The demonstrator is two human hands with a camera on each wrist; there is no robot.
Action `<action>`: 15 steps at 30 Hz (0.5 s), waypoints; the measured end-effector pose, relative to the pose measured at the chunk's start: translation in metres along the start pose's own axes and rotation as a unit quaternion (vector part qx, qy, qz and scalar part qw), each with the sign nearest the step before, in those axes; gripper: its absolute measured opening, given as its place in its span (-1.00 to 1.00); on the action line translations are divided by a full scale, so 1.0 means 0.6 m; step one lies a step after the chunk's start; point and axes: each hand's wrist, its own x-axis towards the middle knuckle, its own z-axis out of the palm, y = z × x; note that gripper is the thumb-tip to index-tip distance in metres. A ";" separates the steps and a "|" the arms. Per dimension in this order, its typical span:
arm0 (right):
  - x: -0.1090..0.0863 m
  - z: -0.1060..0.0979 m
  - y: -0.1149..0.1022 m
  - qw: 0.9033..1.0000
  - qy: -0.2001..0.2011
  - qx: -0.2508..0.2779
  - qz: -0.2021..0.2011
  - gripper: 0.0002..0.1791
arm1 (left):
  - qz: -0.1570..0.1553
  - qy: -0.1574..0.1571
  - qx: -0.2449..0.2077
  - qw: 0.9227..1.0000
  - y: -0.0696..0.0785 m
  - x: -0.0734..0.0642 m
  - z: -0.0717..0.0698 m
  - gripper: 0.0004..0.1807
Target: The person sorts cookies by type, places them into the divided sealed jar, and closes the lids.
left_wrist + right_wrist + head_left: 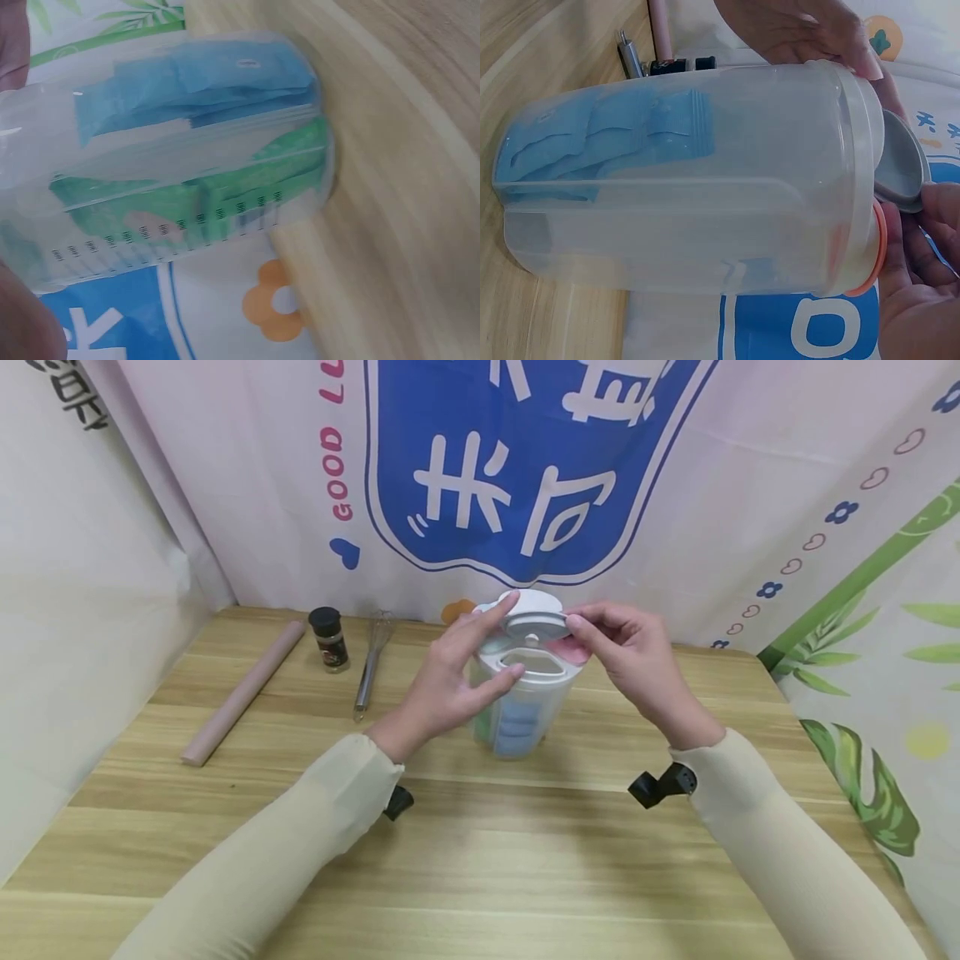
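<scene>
A clear plastic storage container [517,727] with several compartments stands upright on the table. Blue packets [615,135] lie in one compartment and green packets [187,202] in another. Its top has coloured flip lids; the grey one [537,626] is raised, showing the opening [534,663] below. My right hand [633,647] pinches the edge of that grey lid between thumb and fingers. My left hand [457,672] holds the container's top from the left, its thumb by the front rim and its index finger reaching toward the back.
Left of the container lie a whisk [371,664] and a pinkish rolling pin [243,693], with a black-capped seasoning jar [330,641] upright between them. A printed curtain [262,485] hangs behind the wooden table [480,860].
</scene>
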 end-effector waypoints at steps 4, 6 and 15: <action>0.000 -0.002 -0.001 1.000 -0.001 0.002 0.006 -0.70 | -0.018 -0.007 0.018 1.000 0.010 0.012 -0.007 -0.48; 0.000 -0.003 -0.002 1.000 0.000 -0.001 0.009 -0.70 | -0.022 -0.005 0.022 1.000 0.015 0.018 -0.010 -0.58; -0.002 -0.006 -0.004 1.000 -0.010 -0.020 0.002 -0.73 | -0.033 0.010 0.046 0.998 0.021 0.031 -0.018 -0.72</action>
